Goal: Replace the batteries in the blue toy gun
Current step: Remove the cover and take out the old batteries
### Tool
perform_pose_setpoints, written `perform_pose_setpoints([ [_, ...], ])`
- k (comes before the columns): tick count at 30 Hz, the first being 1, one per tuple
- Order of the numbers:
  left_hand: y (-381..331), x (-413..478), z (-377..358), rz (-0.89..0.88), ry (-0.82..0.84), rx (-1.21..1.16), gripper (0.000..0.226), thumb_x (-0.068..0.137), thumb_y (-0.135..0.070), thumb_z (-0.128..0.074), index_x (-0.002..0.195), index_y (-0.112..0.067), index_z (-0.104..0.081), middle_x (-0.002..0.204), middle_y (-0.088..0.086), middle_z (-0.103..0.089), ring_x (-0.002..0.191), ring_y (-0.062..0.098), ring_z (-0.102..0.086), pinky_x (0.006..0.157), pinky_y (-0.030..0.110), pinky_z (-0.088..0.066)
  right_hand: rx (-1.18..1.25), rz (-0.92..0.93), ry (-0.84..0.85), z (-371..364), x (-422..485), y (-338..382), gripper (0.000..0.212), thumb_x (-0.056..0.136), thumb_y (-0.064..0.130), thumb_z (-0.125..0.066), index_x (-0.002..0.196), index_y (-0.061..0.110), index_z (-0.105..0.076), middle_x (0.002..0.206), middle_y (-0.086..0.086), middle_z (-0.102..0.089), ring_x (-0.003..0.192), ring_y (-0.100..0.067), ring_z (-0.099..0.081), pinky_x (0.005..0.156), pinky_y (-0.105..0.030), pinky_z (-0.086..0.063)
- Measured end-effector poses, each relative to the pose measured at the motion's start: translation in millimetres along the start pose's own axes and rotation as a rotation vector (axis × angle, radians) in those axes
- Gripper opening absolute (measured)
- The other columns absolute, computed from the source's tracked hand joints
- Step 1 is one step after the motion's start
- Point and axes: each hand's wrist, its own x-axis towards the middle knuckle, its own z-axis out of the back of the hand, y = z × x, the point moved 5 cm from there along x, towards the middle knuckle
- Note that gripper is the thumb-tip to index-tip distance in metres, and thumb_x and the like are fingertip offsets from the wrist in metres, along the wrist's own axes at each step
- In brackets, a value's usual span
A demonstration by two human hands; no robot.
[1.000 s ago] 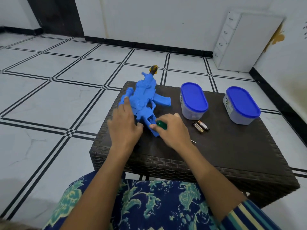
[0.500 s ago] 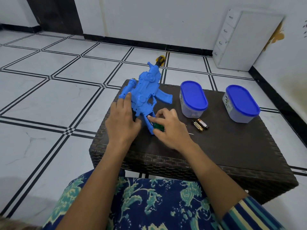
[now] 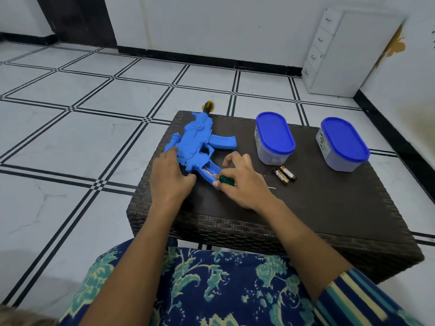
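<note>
Since a moment ago my view has tipped down and the blue toy gun (image 3: 197, 142) has settled flatter on the dark woven table (image 3: 329, 208), at centre frame. My left hand (image 3: 170, 178) presses flat, fingers spread, on its rear. My right hand (image 3: 242, 182) curls round a green-handled screwdriver (image 3: 227, 180) beside the grip, whose battery compartment (image 3: 210, 169) lies open. Two loose batteries (image 3: 284, 174) rest right of centre, near two blue-lidded containers (image 3: 274, 137). White floor tiles (image 3: 82, 137) with black lines surround the table; a white drawer unit (image 3: 341, 55) stands upper right.
</note>
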Motion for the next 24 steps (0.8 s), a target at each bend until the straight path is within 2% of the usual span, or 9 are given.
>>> perform_pose_setpoints([
  [6, 3, 1, -2, 0.057, 0.033, 0.020, 0.064, 0.068, -0.027, -0.071, 0.127, -0.019, -0.047, 0.124, 0.004, -0.057, 0.117, 0.028, -0.052, 0.090, 0.051, -0.046, -0.013, -0.010, 0.026, 1, 0, 0, 0.030, 0.091, 0.048, -0.061, 0.099, 0.020, -0.071, 0.116, 0.010, -0.040, 0.101, -0.008, -0.030, 0.065, -0.030, -0.036],
  [10, 1, -4, -6, 0.102, 0.106, 0.134, 0.055, 0.076, -0.026, -0.066, 0.125, -0.018, -0.042, 0.127, 0.008, -0.043, 0.119, 0.031, -0.039, 0.089, 0.053, -0.040, -0.026, -0.003, 0.014, 1, 0, 2, 0.032, 0.091, 0.047, -0.062, 0.099, 0.018, -0.071, 0.116, 0.009, -0.042, 0.103, -0.011, -0.033, 0.064, -0.030, -0.036],
  [13, -20, -9, -4, -0.041, 0.054, 0.178, 0.039, 0.075, -0.023, -0.061, 0.112, -0.025, -0.049, 0.132, 0.007, -0.030, 0.119, 0.031, -0.031, 0.089, 0.054, -0.038, -0.043, 0.000, -0.005, 1, 0, 5, 0.030, 0.090, 0.046, -0.063, 0.095, 0.017, -0.070, 0.114, 0.009, -0.043, 0.102, -0.012, -0.034, 0.062, -0.030, -0.036],
  [16, -33, -13, -12, -0.112, 0.165, 0.172, 0.012, 0.083, -0.029, -0.053, 0.093, -0.031, -0.058, 0.143, 0.000, -0.020, 0.132, 0.028, -0.020, 0.099, 0.067, -0.027, -0.049, 0.000, -0.006, 2, -1, 7, 0.025, 0.091, 0.041, -0.063, 0.093, 0.017, -0.069, 0.113, 0.008, -0.042, 0.101, -0.013, -0.035, 0.062, -0.034, -0.044],
  [18, -34, -14, -20, -0.099, 0.231, 0.221, 0.015, 0.089, -0.030, -0.046, 0.091, -0.030, -0.061, 0.148, -0.001, -0.014, 0.137, 0.026, -0.013, 0.100, 0.077, -0.017, -0.047, -0.004, -0.001, 4, -2, 8, 0.020, 0.091, 0.035, -0.063, 0.094, 0.017, -0.068, 0.112, 0.006, -0.043, 0.101, -0.014, -0.035, 0.061, -0.034, -0.045],
  [20, -38, -14, -23, -0.083, 0.222, 0.274, 0.021, 0.092, -0.031, -0.041, 0.090, -0.027, -0.061, 0.153, -0.001, -0.010, 0.140, 0.028, -0.008, 0.098, 0.082, -0.010, -0.053, 0.002, -0.002, 4, -2, 9, 0.013, 0.089, 0.026, -0.063, 0.094, 0.015, -0.068, 0.111, 0.005, -0.043, 0.102, -0.015, -0.035, 0.061, -0.035, -0.045],
  [24, -50, -20, -26, -0.041, 0.206, 0.401, 0.024, 0.092, -0.028, -0.037, 0.083, -0.020, -0.058, 0.158, 0.002, -0.001, 0.144, 0.030, -0.002, 0.096, 0.084, -0.008, -0.057, 0.009, -0.016, 3, -2, 9, 0.009, 0.085, 0.014, -0.061, 0.092, 0.013, -0.066, 0.109, 0.003, -0.043, 0.102, -0.018, -0.036, 0.058, -0.034, -0.044],
])
